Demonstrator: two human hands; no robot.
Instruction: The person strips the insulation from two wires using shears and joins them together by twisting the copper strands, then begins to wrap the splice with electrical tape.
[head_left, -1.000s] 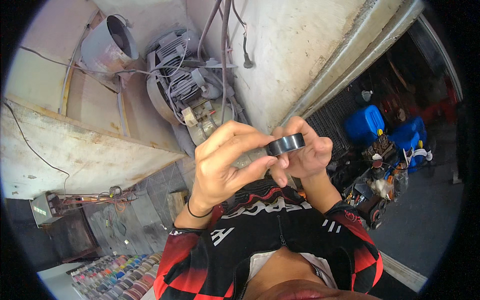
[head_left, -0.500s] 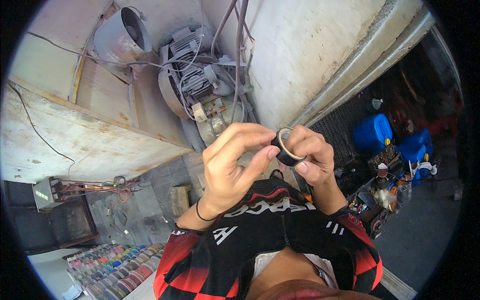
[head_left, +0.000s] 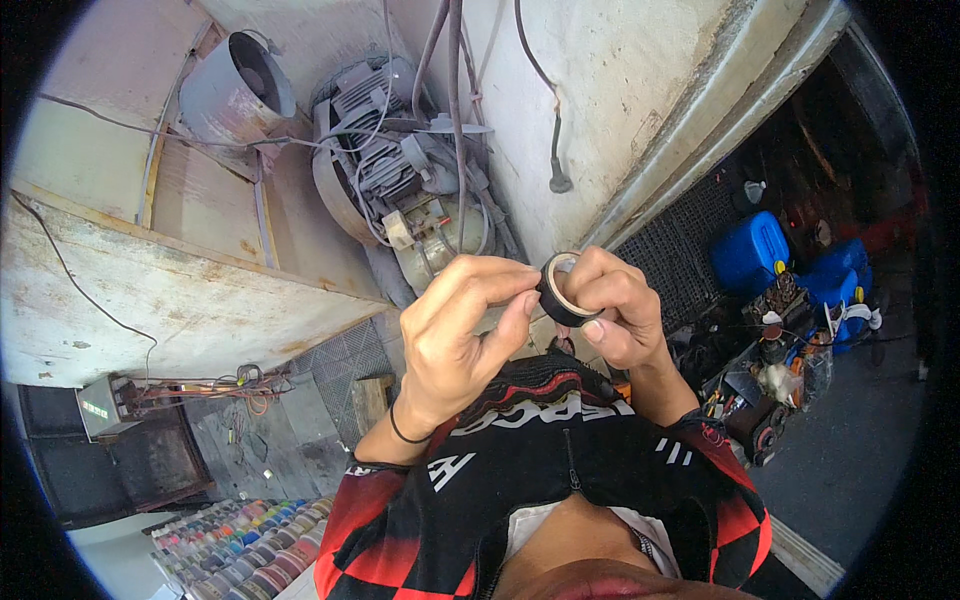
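Observation:
A small roll of black electrical tape [head_left: 561, 308] with a pale inner core is held up in front of my chest. My right hand [head_left: 625, 305] grips it from the right, its curled fingers at the core's opening and its thumb below the rim. From the left, my left hand [head_left: 448, 335] meets the roll with index finger and thumb, pinching at its outer edge. Whether a loose tape end lies between those fingertips is too small to tell. A dark band circles my left wrist.
A dusty motor [head_left: 385, 150] stands by the wall ahead, beside a grey metal duct [head_left: 225, 95]. A cable with a plug [head_left: 560, 180] hangs on the wall. Blue jerrycans [head_left: 750, 250] and clutter stand at right; several thread spools [head_left: 250, 550] fill a rack at lower left.
The hanging cable with the plug has swung right, away from the other cables. Both hands stay on the tape roll, with the left fingertips slightly shifted. The view has moved a little.

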